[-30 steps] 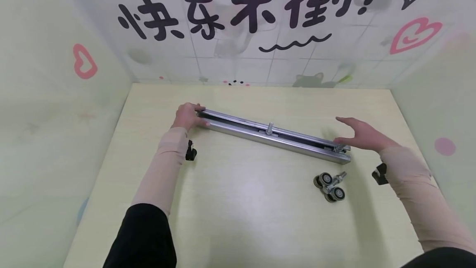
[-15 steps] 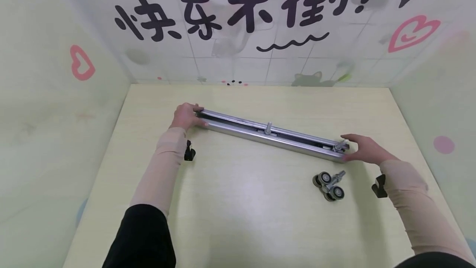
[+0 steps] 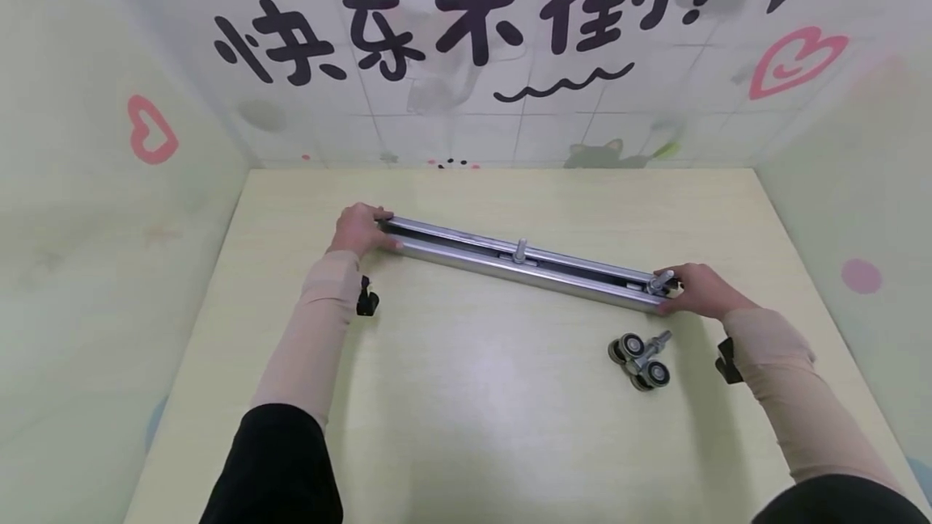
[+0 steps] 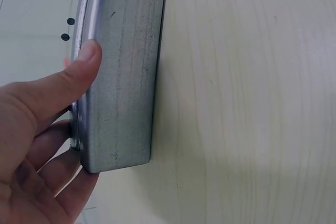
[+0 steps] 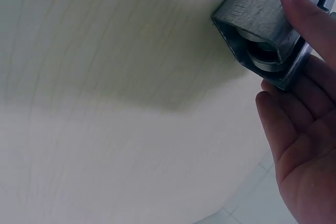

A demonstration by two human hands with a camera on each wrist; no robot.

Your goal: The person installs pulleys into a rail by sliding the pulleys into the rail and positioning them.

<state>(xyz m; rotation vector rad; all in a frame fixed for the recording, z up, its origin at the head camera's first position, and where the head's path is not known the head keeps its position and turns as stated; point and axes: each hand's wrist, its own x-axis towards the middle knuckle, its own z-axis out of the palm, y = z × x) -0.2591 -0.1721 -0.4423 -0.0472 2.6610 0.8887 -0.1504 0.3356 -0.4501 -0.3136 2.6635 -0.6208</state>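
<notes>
A long metal channel track (image 3: 466, 259) lies slantwise on the table, its slot facing up. My left hand (image 3: 360, 230) grips its left end; in the left wrist view the thumb (image 4: 86, 59) presses the side wall. At the other end my right hand (image 3: 699, 289) holds the track between thumb and fingers. Two threaded bolts stick up through the slot, one near the middle (image 3: 520, 251) and one by the right hand (image 3: 660, 281). In the right wrist view a roller wheel (image 5: 265, 59) shows inside the track's open end.
A loose roller trolley (image 3: 641, 362) with several wheels and a threaded bolt lies on the table (image 3: 466, 411) in front of the track's right end. A printed backdrop (image 3: 466, 128) rises behind the table, with pale side panels left and right.
My right hand has come in leftward from beyond the track's right end and taken hold of it. The left hand keeps its grip, and the view has shifted slightly.
</notes>
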